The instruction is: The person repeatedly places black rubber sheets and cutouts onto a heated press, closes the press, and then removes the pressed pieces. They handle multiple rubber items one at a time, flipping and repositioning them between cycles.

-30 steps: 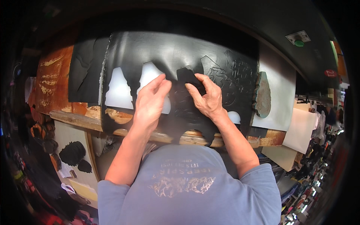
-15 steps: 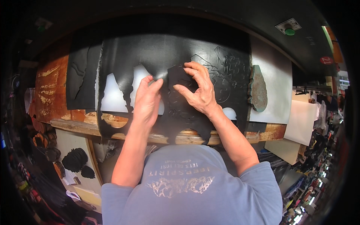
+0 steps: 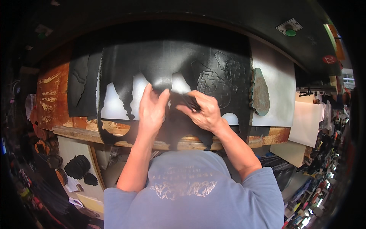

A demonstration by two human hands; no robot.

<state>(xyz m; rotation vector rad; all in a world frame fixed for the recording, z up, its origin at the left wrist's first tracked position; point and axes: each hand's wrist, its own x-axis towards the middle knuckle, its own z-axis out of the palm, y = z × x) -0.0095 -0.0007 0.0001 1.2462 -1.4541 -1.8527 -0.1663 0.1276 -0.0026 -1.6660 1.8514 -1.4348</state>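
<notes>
My right hand (image 3: 206,111) grips a black cut-out piece (image 3: 187,100) between thumb and fingers, lifted over a large black sheet (image 3: 160,57) and blurred by motion. Facing it, my left hand (image 3: 151,110) has its thumb and fingers apart, and nothing shows in its grasp. White board shows through sole-shaped holes in the sheet, one of them (image 3: 180,83) just beyond my hands. Right of these, pressed outlines with zigzag lines (image 3: 209,86) mark the sheet.
A sole-shaped cutting die (image 3: 261,92) with a wavy edge lies on a white board (image 3: 280,76) at the right. Dark machinery with a green button (image 3: 290,33) overhangs the far side. Black cut pieces (image 3: 77,166) are stacked on a lower surface at the left.
My right hand has drawn the black piece nearer and tilted it, baring a white hole in the sheet. My left hand has shifted slightly toward me, its fingers still apart.
</notes>
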